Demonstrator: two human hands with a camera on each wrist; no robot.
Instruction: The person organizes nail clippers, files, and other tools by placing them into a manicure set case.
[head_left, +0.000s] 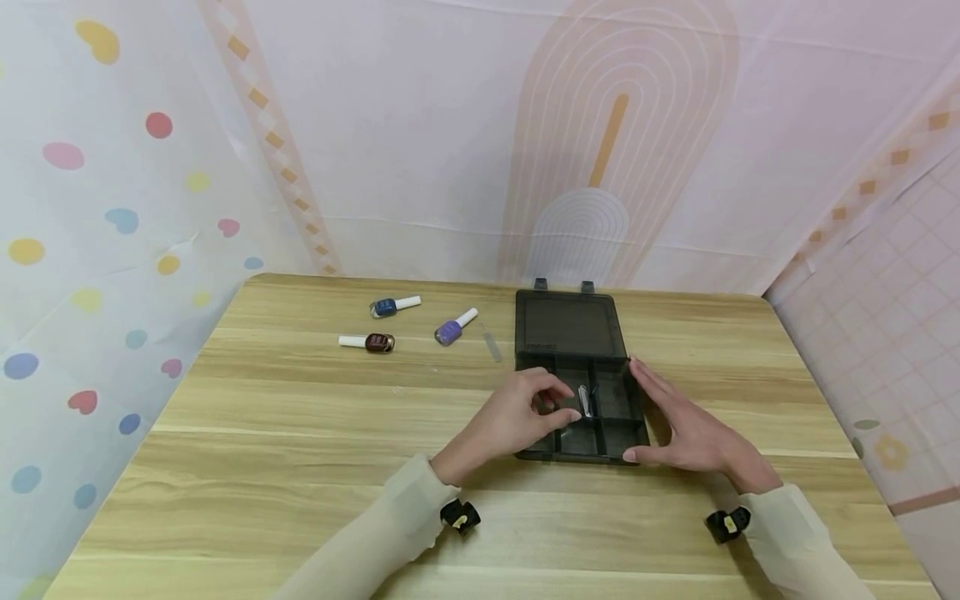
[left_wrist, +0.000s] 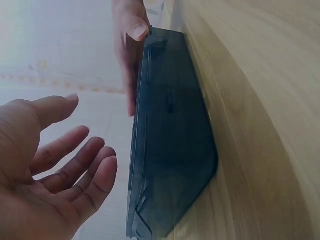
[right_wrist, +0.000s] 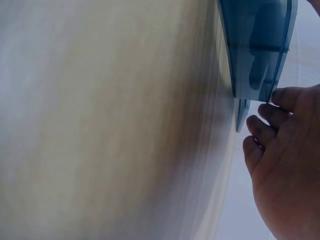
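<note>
A dark translucent divided box (head_left: 621,440) lies on the table, its lid (head_left: 570,323) folded back away from me. Inside a middle compartment is a silver nail clipper (head_left: 585,401), leaning near a divider. My left hand (head_left: 528,410) hovers over the box's left part, fingers loosely bent, thumb and fingers apart. The left wrist view shows nothing in that hand (left_wrist: 55,165), beside the box's front wall (left_wrist: 172,130). My right hand (head_left: 693,433) steadies the right side of the box with spread, fairly straight fingers. Its fingertips touch the box edge in the right wrist view.
Beyond the box's left side lie a purple nail polish bottle (head_left: 450,332), a dark blue one (head_left: 384,308) and a dark red one (head_left: 378,342), all with white caps. A thin grey nail file (head_left: 492,345) lies between the purple bottle and the box. A patterned cloth backdrop (head_left: 420,150) borders the table.
</note>
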